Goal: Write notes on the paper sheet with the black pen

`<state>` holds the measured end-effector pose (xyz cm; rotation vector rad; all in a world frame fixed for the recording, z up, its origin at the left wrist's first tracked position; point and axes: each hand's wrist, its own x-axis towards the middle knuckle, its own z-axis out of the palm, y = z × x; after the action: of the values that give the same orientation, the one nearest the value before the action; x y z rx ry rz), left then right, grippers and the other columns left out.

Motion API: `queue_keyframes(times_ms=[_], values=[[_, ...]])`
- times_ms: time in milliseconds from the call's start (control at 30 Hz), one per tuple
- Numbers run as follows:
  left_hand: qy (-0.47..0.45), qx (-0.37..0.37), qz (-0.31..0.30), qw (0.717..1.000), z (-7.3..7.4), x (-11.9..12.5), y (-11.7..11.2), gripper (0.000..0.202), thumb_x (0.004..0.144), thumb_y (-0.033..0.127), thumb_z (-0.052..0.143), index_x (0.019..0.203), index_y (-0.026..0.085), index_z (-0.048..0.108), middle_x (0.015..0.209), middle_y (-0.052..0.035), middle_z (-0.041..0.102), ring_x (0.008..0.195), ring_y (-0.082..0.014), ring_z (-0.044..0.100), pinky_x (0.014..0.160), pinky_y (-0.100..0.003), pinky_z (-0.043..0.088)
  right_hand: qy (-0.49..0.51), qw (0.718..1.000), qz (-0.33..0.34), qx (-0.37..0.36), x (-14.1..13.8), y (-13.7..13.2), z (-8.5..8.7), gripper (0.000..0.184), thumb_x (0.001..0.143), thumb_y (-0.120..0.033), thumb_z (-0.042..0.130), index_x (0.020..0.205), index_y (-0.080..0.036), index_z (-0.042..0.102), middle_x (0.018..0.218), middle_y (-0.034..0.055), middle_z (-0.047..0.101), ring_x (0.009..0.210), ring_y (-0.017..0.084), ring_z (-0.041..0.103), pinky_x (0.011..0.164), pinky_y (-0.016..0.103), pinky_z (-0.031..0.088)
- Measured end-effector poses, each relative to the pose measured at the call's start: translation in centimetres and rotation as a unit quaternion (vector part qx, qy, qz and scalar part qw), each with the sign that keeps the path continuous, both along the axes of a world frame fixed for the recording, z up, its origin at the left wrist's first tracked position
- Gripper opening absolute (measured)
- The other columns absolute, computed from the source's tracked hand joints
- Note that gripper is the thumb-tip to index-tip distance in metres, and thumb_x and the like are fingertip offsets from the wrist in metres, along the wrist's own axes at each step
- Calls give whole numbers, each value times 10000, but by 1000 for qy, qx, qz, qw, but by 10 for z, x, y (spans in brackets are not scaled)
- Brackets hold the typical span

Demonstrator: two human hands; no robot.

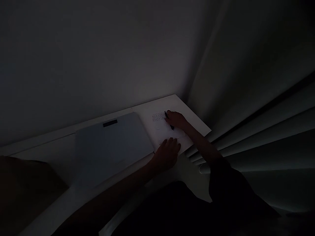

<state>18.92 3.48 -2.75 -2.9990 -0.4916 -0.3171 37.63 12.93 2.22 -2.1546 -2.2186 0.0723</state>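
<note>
The room is very dark. A white sheet of paper (159, 129) with rows of small marks lies on the far right corner of a white desk (59, 147). My right hand (176, 119) is closed around a dark pen (168, 120), its tip on the paper beside the marks. My left hand (167, 154) lies on the near edge of the paper with its fingers spread flat, holding nothing.
A closed grey laptop or tablet case (110, 147) with a small dark strip near its far edge lies left of the paper. A plain wall rises behind the desk. Curtain folds (258, 131) hang at the right. A dark shape sits at the lower left.
</note>
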Motion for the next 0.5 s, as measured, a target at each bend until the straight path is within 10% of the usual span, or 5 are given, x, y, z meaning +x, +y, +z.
queue_keyframes(times_ms=[133,233,500], values=[[3,-16,1,1000,6,-2,-1,463,972,291,457,1385,100,542,1442,-184,490,1333,-358,455,1088,-489,363,-9,999,33,13,8,15,-8,182,1003,-252,543,1143,-143,501,969,89,650,818,221,586,571,298,275],[-3,-19,2,1000,6,-3,-1,463,986,297,430,1391,101,539,1449,-177,490,1333,-354,458,1089,-493,369,160,983,81,41,27,24,-13,141,963,-218,504,1094,-176,476,812,19,590,696,171,534,582,262,304],[-27,-28,-4,999,3,-3,0,447,969,269,429,1359,94,561,1426,-178,511,1310,-352,476,1081,-499,387,692,711,49,113,62,45,-29,369,792,-414,562,1070,-178,503,783,18,580,722,143,567,675,234,449]])
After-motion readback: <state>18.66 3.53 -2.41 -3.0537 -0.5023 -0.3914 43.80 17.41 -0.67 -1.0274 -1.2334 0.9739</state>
